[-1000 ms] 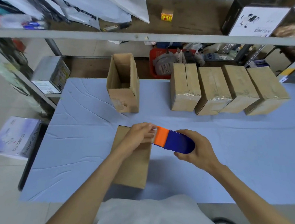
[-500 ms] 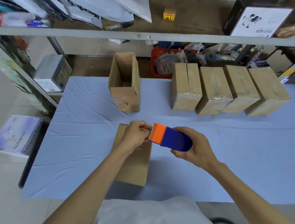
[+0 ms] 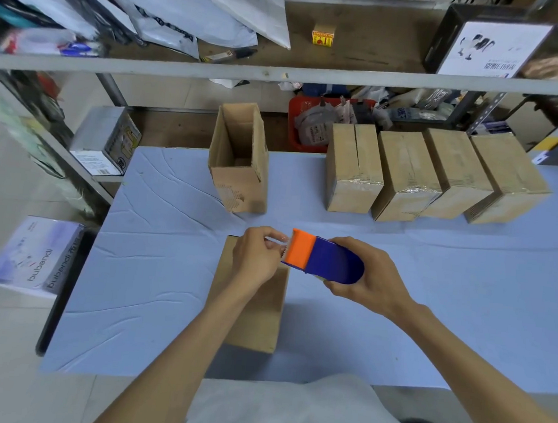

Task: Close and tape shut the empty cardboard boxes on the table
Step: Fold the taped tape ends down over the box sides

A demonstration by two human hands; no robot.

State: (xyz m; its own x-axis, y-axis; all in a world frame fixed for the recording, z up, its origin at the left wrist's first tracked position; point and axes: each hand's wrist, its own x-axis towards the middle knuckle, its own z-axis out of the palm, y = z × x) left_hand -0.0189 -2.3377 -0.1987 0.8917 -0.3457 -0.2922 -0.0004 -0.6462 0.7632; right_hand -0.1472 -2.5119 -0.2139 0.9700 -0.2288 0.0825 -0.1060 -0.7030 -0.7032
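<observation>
Cardboard boxes, six: four closed boxes (image 3: 408, 168) at 2 o'clock, open box (image 3: 238, 161) at 12, near box (image 3: 256, 316) beneath hands; right hand (image 3: 370, 280) grips tape dispenser (image 3: 328, 262), left hand (image 3: 254, 259) pinches tape end (image 3: 276, 243).

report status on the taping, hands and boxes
Status: left grip pinches tape end; right grip holds tape dispenser. Closed near box under both. Open box stands behind; nothing blocking.
</observation>
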